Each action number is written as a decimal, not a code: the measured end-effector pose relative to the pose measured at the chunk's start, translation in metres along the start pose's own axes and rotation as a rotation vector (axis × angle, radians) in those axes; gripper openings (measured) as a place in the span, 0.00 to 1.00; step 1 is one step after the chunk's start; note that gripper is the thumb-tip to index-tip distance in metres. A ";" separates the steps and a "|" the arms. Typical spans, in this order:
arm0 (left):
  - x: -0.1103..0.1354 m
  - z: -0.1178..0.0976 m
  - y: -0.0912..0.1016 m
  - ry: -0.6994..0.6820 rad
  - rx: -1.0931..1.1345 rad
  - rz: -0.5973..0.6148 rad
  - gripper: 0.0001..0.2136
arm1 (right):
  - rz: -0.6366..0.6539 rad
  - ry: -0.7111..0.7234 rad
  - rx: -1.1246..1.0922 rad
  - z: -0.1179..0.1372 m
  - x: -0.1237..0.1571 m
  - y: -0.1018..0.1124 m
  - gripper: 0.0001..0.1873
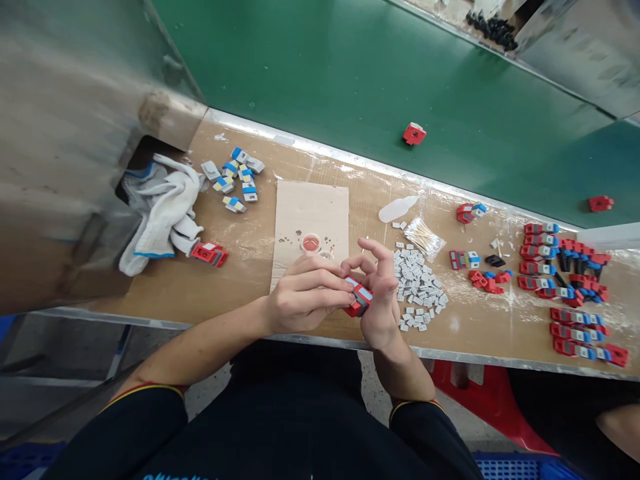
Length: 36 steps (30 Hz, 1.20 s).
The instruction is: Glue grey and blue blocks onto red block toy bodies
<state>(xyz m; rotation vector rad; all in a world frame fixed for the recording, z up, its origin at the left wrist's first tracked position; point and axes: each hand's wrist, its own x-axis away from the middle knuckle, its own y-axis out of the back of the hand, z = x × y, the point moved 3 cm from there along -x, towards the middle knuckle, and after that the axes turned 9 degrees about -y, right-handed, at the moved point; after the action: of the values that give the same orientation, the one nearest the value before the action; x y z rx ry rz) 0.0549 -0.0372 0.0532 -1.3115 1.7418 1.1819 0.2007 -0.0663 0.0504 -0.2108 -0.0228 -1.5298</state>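
Both hands meet over the table's front edge around a red toy vehicle piece (359,297) with pale blue windows and a grey part. My left hand (307,293) presses its fingertips on the piece's left side, fingers held together. From the right, my right hand (381,293) grips the same piece, with some fingers bent up above it. Just beyond the hands, a small cup of reddish liquid (311,243) stands on a cardboard sheet (313,203), with a second small cup partly hidden by my fingers. Beside my right hand lies a pile of small grey pieces (417,280).
White gloves (167,207), a red toy piece (210,254) and several grey-blue-yellow pieces (240,175) lie left. Rightward are cotton swabs (424,239), a translucent bottle (398,209) and rows of red toy assemblies (570,287). Behind runs a green belt (350,80). Another person sits at right.
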 end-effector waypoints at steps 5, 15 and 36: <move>0.003 0.000 -0.003 0.012 0.068 -0.005 0.02 | 0.037 -0.045 -0.013 0.000 -0.001 0.000 0.38; -0.001 0.000 -0.004 -0.144 -0.061 -0.008 0.09 | 0.070 -0.046 -0.018 -0.003 -0.002 -0.001 0.35; 0.015 0.015 -0.009 -0.080 0.025 0.065 0.15 | 0.041 -0.043 -0.018 -0.001 -0.001 0.006 0.50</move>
<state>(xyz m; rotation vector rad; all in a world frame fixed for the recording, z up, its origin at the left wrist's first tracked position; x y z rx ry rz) 0.0588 -0.0292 0.0320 -1.1845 1.7477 1.2281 0.2067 -0.0649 0.0489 -0.2573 -0.0382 -1.4853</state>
